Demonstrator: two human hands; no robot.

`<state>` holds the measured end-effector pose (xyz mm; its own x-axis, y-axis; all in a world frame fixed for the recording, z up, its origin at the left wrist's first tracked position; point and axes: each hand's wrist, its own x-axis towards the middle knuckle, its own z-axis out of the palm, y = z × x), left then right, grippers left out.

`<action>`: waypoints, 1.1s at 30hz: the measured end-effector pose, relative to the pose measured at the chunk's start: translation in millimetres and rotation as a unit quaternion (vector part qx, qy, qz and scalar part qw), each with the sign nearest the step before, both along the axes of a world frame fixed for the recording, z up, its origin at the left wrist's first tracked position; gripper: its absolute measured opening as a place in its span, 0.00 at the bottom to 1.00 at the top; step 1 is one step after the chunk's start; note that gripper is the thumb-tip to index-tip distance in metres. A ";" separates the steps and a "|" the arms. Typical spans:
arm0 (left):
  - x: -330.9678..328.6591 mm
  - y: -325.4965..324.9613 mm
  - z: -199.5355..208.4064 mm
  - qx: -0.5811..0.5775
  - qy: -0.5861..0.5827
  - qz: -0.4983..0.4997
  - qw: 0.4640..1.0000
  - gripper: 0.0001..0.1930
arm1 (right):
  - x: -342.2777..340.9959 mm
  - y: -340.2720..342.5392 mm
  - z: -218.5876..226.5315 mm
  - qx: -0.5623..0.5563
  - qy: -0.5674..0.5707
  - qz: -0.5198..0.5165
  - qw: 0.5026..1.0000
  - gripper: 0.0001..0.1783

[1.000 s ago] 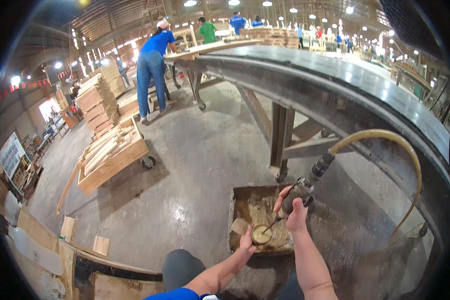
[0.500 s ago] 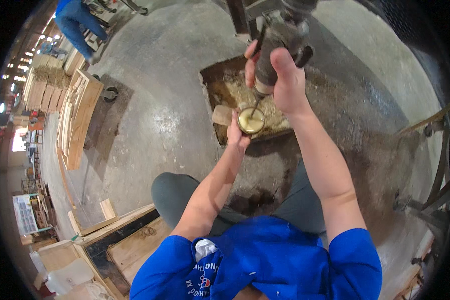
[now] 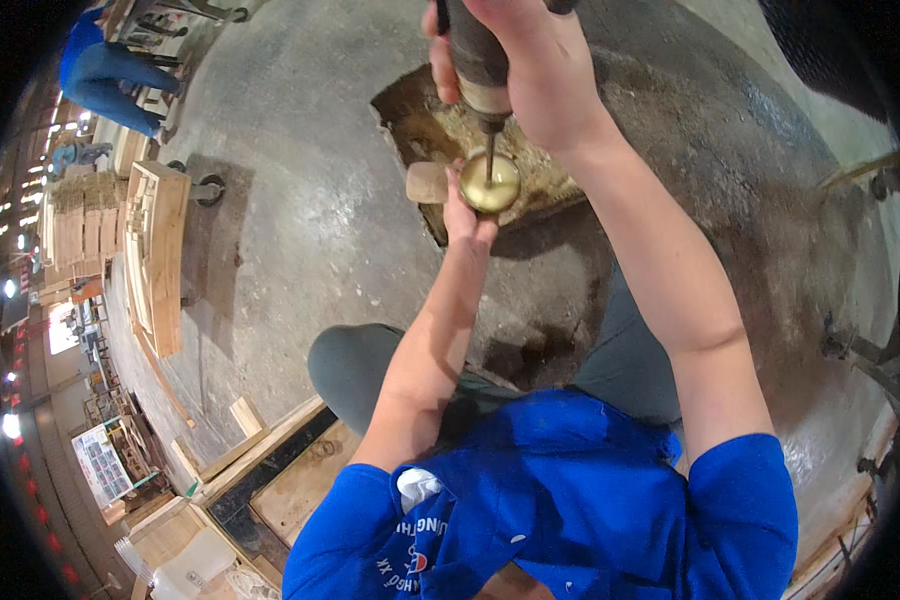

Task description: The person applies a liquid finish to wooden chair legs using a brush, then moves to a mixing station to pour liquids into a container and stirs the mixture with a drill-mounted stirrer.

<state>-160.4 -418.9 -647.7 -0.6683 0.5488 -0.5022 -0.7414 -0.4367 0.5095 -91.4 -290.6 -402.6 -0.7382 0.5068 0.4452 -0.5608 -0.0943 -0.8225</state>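
My right hand (image 3: 555,85) is wrapped round a dark power drill (image 3: 480,50), which points down and is partly cut off by the upper edge. Its thin metal rod (image 3: 489,160) reaches into a small round cup (image 3: 516,200) of pale yellow, creamy liquid. Around the side of that cup my left hand (image 3: 462,218) is closed, its arm stretched forward. A rounded tan piece (image 3: 427,183), perhaps the cup's handle, sticks out to the left; how it joins the cup is hidden by my fingers.
Below the cup a shallow, stained tray (image 3: 395,125) lies on the concrete floor. To the left stands a wheeled cart (image 3: 160,250) loaded with wooden strips. A wooden crate (image 3: 310,480) is by my left knee. Another person (image 3: 115,75) bends over at the far left.
The drill, the cup and both hands sit higher and a little further left in the view, which has itself shifted. The rod now stands more upright in the cup.
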 end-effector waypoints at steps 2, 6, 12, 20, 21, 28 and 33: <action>6.2 2.2 1.4 -0.011 0.001 0.000 1.000 0.23 | 0.7 -2.8 -7.9 0.031 -0.021 -0.020 0.999 0.32; 12.3 14.3 9.0 -0.022 -0.013 0.033 0.999 0.24 | -3.6 6.2 -16.2 -0.041 -0.049 0.003 0.998 0.36; 8.4 5.5 -3.9 -0.044 -0.033 0.045 0.997 0.23 | -10.0 8.0 -27.2 -0.059 -0.034 0.004 0.998 0.38; 4.6 7.6 -4.0 -0.030 -0.050 0.085 0.995 0.19 | -10.9 14.6 -23.4 -0.061 -0.035 -0.034 0.997 0.38; 4.4 5.5 -5.4 -0.021 -0.053 0.085 0.995 0.19 | -10.9 14.6 -23.2 -0.067 -0.035 -0.032 0.997 0.38; 0.6 7.4 -2.9 0.000 -0.049 0.079 0.996 0.18 | -9.4 19.2 -23.8 -0.081 -0.007 -0.024 0.996 0.37; -0.2 3.0 -1.8 0.011 -0.034 0.089 0.995 0.17 | -10.8 12.8 -20.3 -0.073 -0.002 -0.033 0.997 0.36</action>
